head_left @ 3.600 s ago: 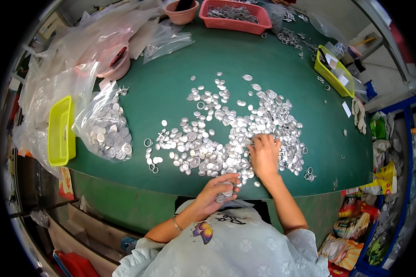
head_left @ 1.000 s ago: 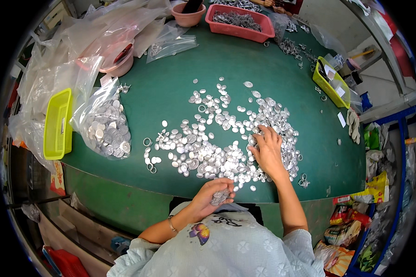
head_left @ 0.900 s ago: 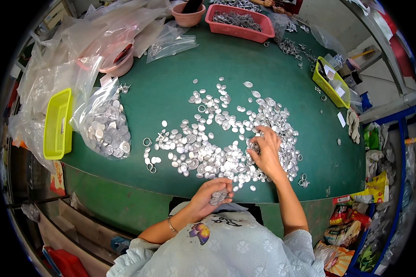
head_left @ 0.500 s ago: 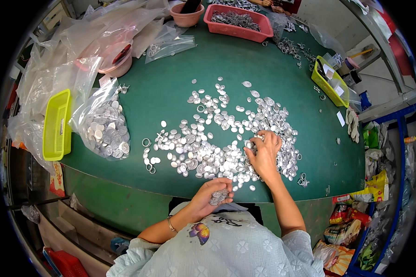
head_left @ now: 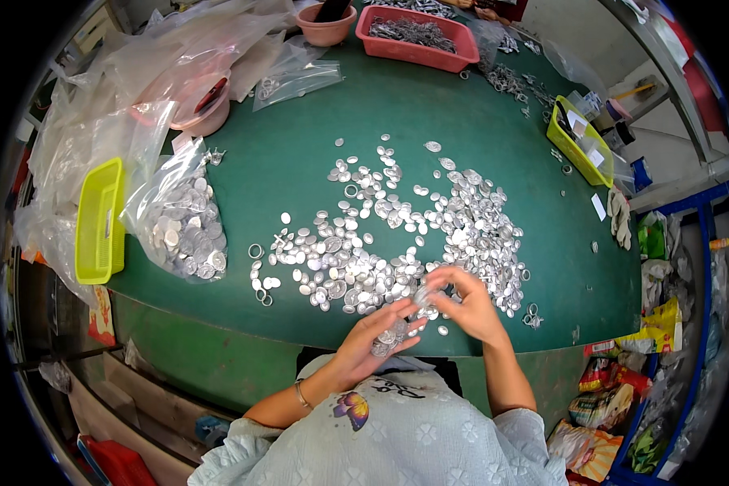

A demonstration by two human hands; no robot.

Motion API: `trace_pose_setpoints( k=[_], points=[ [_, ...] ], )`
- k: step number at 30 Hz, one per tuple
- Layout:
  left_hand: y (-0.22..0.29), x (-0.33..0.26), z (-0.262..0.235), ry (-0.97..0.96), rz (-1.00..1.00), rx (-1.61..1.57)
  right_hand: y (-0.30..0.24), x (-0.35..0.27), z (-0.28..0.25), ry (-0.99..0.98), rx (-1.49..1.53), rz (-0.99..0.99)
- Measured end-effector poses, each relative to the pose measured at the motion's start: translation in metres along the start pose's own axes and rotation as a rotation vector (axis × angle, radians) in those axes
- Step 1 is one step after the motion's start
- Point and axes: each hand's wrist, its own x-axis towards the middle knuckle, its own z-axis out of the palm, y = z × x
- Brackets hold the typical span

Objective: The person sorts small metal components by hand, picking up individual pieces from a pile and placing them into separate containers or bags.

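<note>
Many small silver oval medals [head_left: 364, 279] lie loose in a wide spread on the green table in front of me. My left hand [head_left: 374, 336], palm up at the table's near edge, cups a small pile of larger silver medals [head_left: 387, 338]. Just to its right, my right hand [head_left: 466, 304] is bent toward it, with a somewhat blurred silver medal [head_left: 422, 296] at its fingertips. I cannot tell whether that is one medal or more. A clear plastic bag [head_left: 188, 223] filled with larger medals rests to the left.
Yellow-green baskets [head_left: 101, 219] [head_left: 579, 142] stand at both sides. Clear plastic sheets and a pink bowl [head_left: 206, 120] occupy the far left. A pink tray [head_left: 417, 54] of metal pieces sits at the back. Rings [head_left: 256, 251] lie near the spread, and a blue-framed shelf stands right.
My right hand has drawn back from the right part of the spread toward my left hand, now with a medal at its fingertips. My left fingers have loosened around their pile.
</note>
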Motion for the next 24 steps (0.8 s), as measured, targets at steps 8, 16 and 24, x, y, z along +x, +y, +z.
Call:
trace_pose_setpoints(
  k=[8, 16, 24],
  points=[
    [-0.005, 0.005, -0.022, -0.161, -0.123, 0.076, 0.008, -0.001, -0.003, 0.054, -0.897, -0.065],
    [-0.001, -0.002, -0.017, -0.19, -0.103, 0.203, 0.007, -0.007, -0.016, -0.055, -0.651, -0.084],
    [-0.007, 0.004, -0.024, -0.238, -0.167, 0.064, 0.009, 0.001, 0.0, 0.053, -0.924, -0.126]
  ],
)
